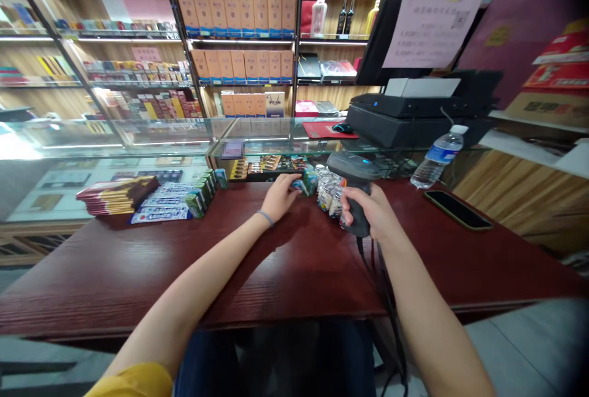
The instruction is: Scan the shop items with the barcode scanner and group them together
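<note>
My left hand (278, 198), with a thin blue band at the wrist, reaches to the far middle of the dark red table. Its fingers are closed on a small blue-green box (300, 186), partly hidden by them. Right behind that is another small green box (310, 180). My right hand (376, 211) grips the handle of a black barcode scanner (353, 167), whose cord hangs down past the table edge. Between the hands stands a cluster of clear-wrapped small packages (327, 191), partly covered by the scanner.
On the left lie a stack of red-gold packets (117, 197), blue-white sachets (165, 200) and a row of small green boxes (201, 193). A water bottle (439, 154) and a phone (458, 210) are at the right. A glass display counter (257, 145) borders the table's far side.
</note>
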A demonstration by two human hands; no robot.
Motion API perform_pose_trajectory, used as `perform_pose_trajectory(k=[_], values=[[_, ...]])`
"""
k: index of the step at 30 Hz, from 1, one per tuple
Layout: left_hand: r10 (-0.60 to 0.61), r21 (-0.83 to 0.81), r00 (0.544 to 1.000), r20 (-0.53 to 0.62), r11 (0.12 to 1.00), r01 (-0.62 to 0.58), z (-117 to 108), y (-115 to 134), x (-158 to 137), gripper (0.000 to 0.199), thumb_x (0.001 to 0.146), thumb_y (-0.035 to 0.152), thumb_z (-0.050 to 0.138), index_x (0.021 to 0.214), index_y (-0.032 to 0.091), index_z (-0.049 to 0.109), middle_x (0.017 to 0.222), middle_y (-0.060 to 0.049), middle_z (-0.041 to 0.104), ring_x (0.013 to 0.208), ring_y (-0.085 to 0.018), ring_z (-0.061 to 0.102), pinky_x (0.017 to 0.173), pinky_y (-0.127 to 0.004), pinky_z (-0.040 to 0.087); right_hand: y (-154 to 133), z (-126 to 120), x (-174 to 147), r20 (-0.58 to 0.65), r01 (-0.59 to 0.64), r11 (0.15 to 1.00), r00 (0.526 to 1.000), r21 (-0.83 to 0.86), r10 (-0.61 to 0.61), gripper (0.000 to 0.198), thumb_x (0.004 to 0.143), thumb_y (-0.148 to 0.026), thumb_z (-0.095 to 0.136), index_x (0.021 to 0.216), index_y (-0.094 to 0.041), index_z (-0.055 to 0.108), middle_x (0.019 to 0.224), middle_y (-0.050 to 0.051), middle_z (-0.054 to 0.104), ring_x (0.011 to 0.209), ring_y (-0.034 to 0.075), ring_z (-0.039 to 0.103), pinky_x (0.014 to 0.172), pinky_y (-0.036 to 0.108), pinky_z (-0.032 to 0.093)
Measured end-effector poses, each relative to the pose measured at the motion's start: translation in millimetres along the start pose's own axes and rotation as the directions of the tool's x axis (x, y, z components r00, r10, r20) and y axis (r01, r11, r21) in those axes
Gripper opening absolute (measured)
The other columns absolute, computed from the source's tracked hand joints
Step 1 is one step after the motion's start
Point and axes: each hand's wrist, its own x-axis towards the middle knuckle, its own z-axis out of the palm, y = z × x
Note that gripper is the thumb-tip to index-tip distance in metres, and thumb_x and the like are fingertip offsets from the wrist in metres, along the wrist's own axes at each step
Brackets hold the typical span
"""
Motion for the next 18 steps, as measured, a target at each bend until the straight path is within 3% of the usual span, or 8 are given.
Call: perform_pose_trajectory(k=[4,9,13,18], values=[[-0.016,0.044,0.993,-0.114,0.999,0.021,-60.7,-10.2,-20.6,0.026,0.082,0.017,0.069,0.107,0.021,0.063,0.104,-0.005,0.065,0.099,-0.019,0.064,0.088,-0.034,0.055,3.4,10.3,-1.7,0.018,0.006,1.0,1.0,-0.016,-0.006,0.028,0.078,-0.04,0.073,0.093,-0.02,0.06,0.053,-0.006,0.055,0.034,0.01,0.047,0.034,0.023,0.038],[-0.225,-0.141,0.957,-0.185,0.97,0.2,-114.4,-32.1,-54.8,0.027,0.081,0.027,0.07,0.105,0.02,0.061,0.104,-0.005,0.067,0.094,-0.019,0.068,0.08,-0.032,0.057,12.9,22.1,-6.2,0.094,-0.039,0.996,0.995,-0.077,0.046,0.028,0.08,-0.042,0.073,0.089,-0.021,0.057,0.055,-0.006,0.056,0.036,0.011,0.049,0.037,0.024,0.04],[-0.323,-0.275,0.924,-0.207,0.925,0.262,-129.7,-41.8,-70.2,0.028,0.079,0.031,0.07,0.101,0.019,0.058,0.103,-0.004,0.068,0.096,-0.019,0.069,0.088,-0.035,0.057,20.9,32.0,-11.6,0.181,-0.067,0.985,0.979,-0.158,0.095,0.03,0.082,-0.044,0.071,0.079,-0.021,0.053,0.056,-0.005,0.057,0.036,0.009,0.049,0.039,0.023,0.037],[-0.336,-0.305,0.92,-0.2,0.914,0.267,-131.9,-44.9,-73.7,0.028,0.078,0.029,0.071,0.101,0.019,0.057,0.102,-0.004,0.069,0.097,-0.018,0.069,0.092,-0.037,0.056,29.7,39.6,-16.4,0.269,-0.034,0.954,0.956,-0.298,0.118,0.033,0.085,-0.046,0.069,0.075,-0.02,0.052,0.055,-0.004,0.057,0.038,0.01,0.051,0.044,0.024,0.038]])
